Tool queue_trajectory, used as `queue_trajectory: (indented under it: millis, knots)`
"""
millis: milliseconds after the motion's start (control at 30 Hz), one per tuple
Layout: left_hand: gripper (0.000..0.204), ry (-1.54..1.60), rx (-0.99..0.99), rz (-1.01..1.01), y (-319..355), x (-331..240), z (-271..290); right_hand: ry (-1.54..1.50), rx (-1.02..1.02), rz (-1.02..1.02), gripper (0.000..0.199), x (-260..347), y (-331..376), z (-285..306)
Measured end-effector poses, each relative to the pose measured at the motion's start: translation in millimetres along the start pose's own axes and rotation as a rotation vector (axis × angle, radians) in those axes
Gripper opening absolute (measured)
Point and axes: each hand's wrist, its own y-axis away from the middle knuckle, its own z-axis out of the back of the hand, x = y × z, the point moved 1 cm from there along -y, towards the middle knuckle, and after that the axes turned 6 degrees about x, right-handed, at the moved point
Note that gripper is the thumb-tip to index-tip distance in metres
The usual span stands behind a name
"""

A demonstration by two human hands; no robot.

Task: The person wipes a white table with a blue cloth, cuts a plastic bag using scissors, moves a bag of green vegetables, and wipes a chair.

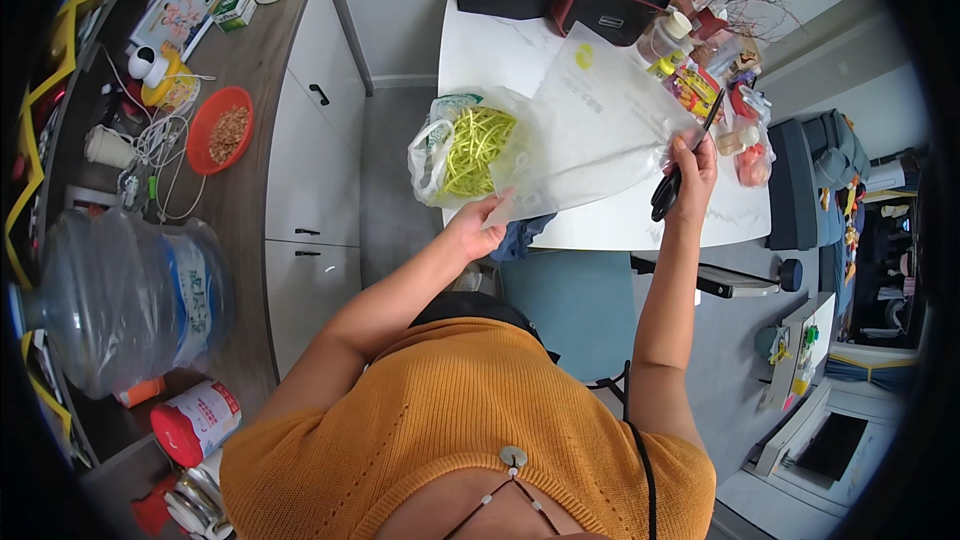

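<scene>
White tabletop (pixel 725 220) bears a bag (pixel 428 162) of greenish stalks (pixel 480 148); hands (pixel 476 227) hold clear plastic (pixel 592 125).

Bright, diffuse light | sheen on translucent bag (pixel 598 125) | fisheye-bent edges | black corners

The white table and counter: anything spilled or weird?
I see no spill: the thin yellow-green strands sit inside the white plastic bag. The thin white cabling looks messy, tangled in loops beside the round orange-red bowl on the brown counter.

Top (pixel 470 400): I see ribbed mustard knit
Sleeves (pixel 683 460): short, mustard
Necklace (pixel 487 499): dark, pale-beaded, with a grey disc (pixel 513 457)
Strap (pixel 648 475): thin, black
</scene>
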Motion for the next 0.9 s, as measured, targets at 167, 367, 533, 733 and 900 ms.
queue_trajectory:
  millis: [167,367,533,733,900]
  knots:
    - [0.024,-0.008,-0.014,0.076,-8.3,-9.2,5.5,-0.01,-0.016,-0.011,0.008,6.8,-4.0,-7.5]
    - [0.019,-0.41,-0.156,-0.012,-11.7,3.5,-8.0,0.0,0.077,-0.006,0.008,18.5,-13.0,-19.0]
    - [0.018,-0.345,-0.079,0.086,-30.5,-3.5,23.6,-0.089,-0.025,0.005,0.012,24.2,-17.0,-21.7]
    - [0.014,-0.367,-0.185,0.118,-31.1,-4.2,4.3,-0.128,-0.102,0.033,0.011,18.5,-22.0,-18.6]
    - [0.018,-0.419,-0.145,0.098,-30.9,-2.7,-7.6,-0.089,0.013,-0.004,0.009,21.3,-23.6,-17.8]
